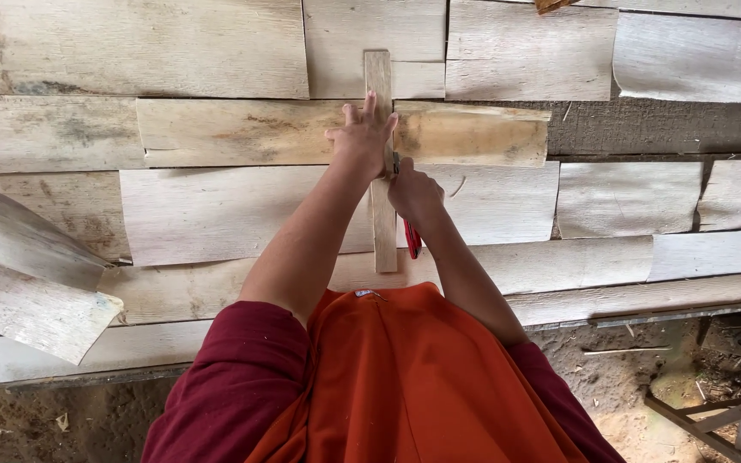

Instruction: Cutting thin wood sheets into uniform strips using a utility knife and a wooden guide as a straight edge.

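The left hand (362, 137) is pressing flat, fingers spread, against a narrow wooden strip (382, 240) that is standing upright across a broad brownish plank (242, 133), and the spread palm is apparently pinning the strip so it is not sliding on the board beneath. The right hand (413, 195) is sitting just beside it, closed around a red-handled tool (411, 238) whose handle is poking out below the fist; the working end is touching or nearly touching the strip's right edge just under the left hand, though the tip is hidden between the hands, so what kind of tool it is cannot be told. The strip is running from above the brownish plank down over a paler board (216, 214) and is ending near the lower boards, with its top and bottom ends lying bare. Both arms, in dark red sleeves over an orange garment (405, 386), are reaching forward close together. To either side of the strip the planks are lying open and unobstructed, while at the left two loose curled boards (27, 283) are overhanging the edge, and at the lower right a wooden frame (713, 411) is standing on the dirt ground (611, 369)
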